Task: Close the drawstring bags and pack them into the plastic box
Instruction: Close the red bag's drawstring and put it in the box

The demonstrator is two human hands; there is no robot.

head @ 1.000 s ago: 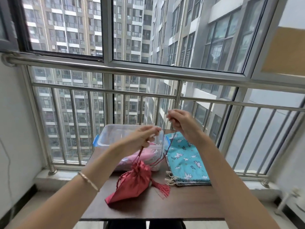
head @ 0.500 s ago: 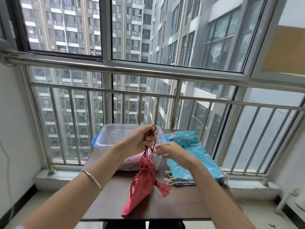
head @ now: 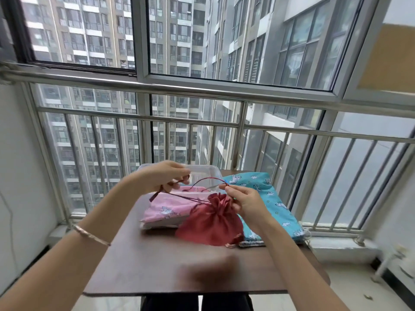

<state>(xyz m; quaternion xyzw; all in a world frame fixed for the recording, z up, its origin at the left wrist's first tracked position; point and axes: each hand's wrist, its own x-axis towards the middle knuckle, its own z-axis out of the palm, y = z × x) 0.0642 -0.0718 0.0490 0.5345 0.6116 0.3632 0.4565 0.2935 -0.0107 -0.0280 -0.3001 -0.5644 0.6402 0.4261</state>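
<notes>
Grip check: your left hand (head: 167, 177) is pinching one end of the dark red cord (head: 208, 179). Your right hand (head: 243, 200) pinches the cord loop on the other side. Both are up over the table (head: 157, 265). The red bag (head: 211, 223) sits on the table just under your right hand, mouth mostly gathered. Its body lies against the front of the plastic box (head: 202, 170) and overlaps the teal fabric.

How I'd do it, imo: pull the 2 cord sides straight apart, level, w/ even tension, so the mouth cinches shut w/o the bag lifting or skidding. If a gap stays, pin the neck w/ one hand & pull again. Then lay it in the box w/ the cord tucked in so nothing hangs over the rim.

Counts:
- 1 red bag
- 1 pink bag (head: 166, 209), looks to be inside the clear box already
- at least 1 teal bag (head: 276, 205) to the right of the box; the near edge looks layered, so maybe more, can't tell
- 1 box at the far end of the table
</notes>
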